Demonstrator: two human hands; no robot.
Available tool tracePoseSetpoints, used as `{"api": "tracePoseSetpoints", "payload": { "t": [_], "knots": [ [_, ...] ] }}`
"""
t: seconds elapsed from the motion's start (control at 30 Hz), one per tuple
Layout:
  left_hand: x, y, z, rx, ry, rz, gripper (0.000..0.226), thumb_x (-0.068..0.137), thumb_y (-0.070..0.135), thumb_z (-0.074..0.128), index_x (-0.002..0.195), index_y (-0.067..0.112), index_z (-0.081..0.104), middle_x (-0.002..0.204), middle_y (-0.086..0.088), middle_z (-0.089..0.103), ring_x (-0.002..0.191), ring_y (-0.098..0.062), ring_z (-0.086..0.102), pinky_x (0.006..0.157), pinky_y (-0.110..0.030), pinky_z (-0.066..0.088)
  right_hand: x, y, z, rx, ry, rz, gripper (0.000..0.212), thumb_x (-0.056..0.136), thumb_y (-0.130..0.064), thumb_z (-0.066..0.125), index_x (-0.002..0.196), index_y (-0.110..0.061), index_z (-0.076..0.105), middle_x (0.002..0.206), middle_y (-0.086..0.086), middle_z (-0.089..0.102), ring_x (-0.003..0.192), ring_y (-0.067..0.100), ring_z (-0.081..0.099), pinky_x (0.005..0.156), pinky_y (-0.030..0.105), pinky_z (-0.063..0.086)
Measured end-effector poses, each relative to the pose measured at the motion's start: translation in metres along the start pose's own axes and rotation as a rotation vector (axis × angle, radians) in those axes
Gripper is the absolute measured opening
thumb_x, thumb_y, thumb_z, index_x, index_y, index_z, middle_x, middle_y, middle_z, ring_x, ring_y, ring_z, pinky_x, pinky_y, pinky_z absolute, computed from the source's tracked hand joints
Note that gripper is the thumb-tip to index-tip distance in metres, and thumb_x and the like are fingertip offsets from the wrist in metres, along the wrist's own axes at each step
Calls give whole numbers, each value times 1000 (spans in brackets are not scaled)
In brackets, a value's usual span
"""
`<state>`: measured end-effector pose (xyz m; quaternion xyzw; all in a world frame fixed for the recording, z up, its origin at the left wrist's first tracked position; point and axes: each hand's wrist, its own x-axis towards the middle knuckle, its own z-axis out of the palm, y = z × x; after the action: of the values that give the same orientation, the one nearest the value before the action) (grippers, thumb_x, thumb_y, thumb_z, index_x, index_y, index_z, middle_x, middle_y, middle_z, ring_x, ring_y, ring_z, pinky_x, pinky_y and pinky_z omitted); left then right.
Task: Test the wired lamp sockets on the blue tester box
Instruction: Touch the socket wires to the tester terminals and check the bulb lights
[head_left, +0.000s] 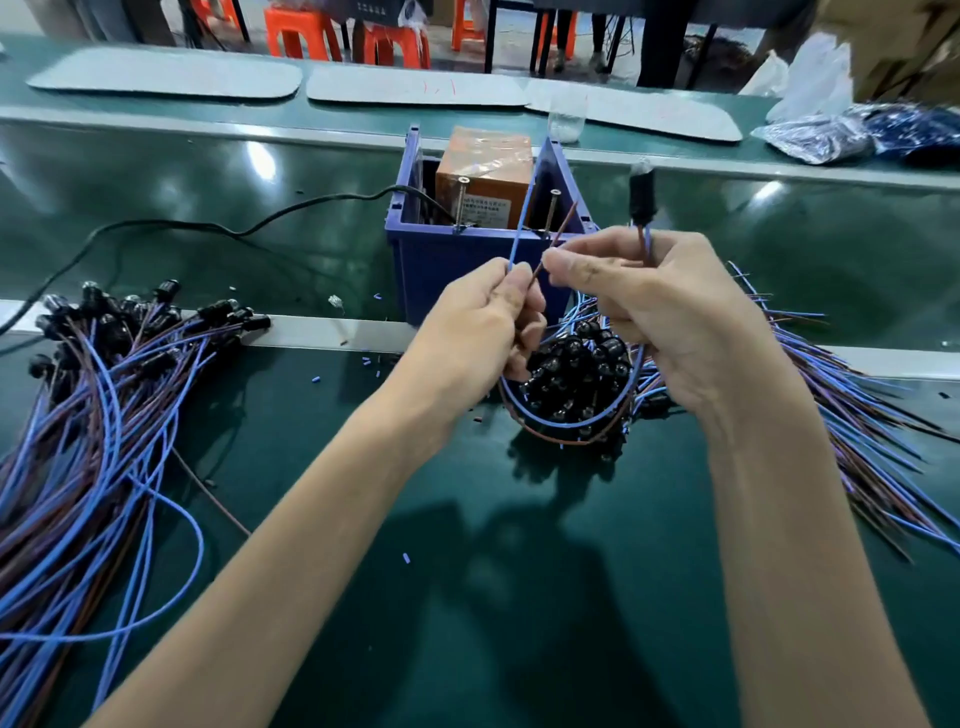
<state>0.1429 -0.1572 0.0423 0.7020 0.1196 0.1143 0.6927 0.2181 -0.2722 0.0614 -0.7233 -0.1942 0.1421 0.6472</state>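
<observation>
Hands are meeting mid-frame before the blue tester box: left hand pinching the blue wire, right hand gripping the lamp socket leads, pinching the brown wire. An orange block is sitting inside the box.

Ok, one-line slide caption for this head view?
Both hands, left hand and right hand, hold one wired lamp socket with its lead ends raised before the blue tester box.
</observation>
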Motion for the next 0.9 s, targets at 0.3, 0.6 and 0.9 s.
{"api": "tracePoseSetpoints", "payload": {
  "t": [0.3,0.6,0.9],
  "knots": [
    [10,-5,-22,89,69,-32,25,104,10,38,97,12,62,72,4,68,52,1,56,67,-18,54,-2,-3,-3,27,-47,-15,21,95,-6,56,75,-10,58,74,7,71,44,-1,54,38,5,33],
    [23,-13,-43,219,263,53,23,103,14,37,109,20,59,44,15,49,39,-1,39,52,-18,43,12,9,0,-85,115,40,28,99,-12,47,83,-16,69,48,-11,42,39,2,30,36,9,22],
    [25,-16,-56,181,334,133,33,103,10,37,135,16,43,71,8,71,48,-9,64,55,-22,54,18,18,-7,-91,185,65,30,96,-3,42,108,-17,65,54,-9,51,40,0,36,37,9,25]
  ]
}}
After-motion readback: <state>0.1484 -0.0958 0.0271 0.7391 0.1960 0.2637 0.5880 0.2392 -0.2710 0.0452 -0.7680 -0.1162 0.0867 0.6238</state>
